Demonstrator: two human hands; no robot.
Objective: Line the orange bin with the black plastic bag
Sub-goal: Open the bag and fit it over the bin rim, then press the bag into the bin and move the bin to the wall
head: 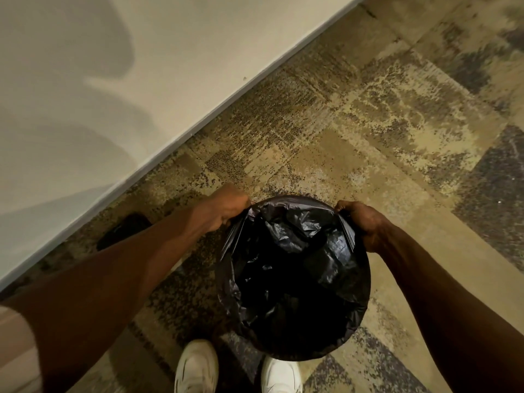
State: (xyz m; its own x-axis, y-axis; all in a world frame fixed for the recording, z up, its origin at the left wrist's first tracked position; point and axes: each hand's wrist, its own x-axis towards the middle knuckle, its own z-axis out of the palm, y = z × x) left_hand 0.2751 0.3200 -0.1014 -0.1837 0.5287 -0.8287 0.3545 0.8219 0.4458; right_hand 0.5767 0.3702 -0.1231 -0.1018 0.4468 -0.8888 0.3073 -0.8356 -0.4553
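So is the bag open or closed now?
Open: both hands, left and right, hold the bag mouth spread wide, with its dark inside showing.

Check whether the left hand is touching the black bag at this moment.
Touching. The head view shows the left hand closed on the black bag at its far-left edge, with plastic bunched in its grip; the right hand grips the opposite edge.
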